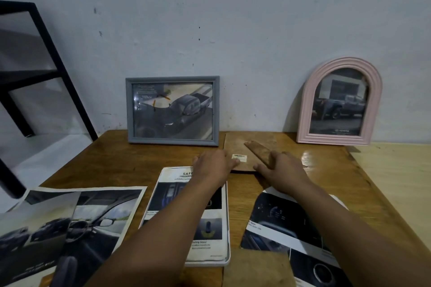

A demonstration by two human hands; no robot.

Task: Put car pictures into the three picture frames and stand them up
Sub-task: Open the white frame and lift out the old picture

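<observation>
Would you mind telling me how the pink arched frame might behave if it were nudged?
The pink arched frame stands tilted back toward the wall, so it would probably tip or slide easily. Its front reflects like glass, so it is likely fragile. It looks stiff, not floppy.

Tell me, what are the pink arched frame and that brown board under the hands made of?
The pink arched frame looks like moulded plastic or painted wood, matte, with ribbed ridges; I can't tell which. The brown board, a frame back with a stand flap, looks like pressed fibreboard: dull and mottled.
</observation>
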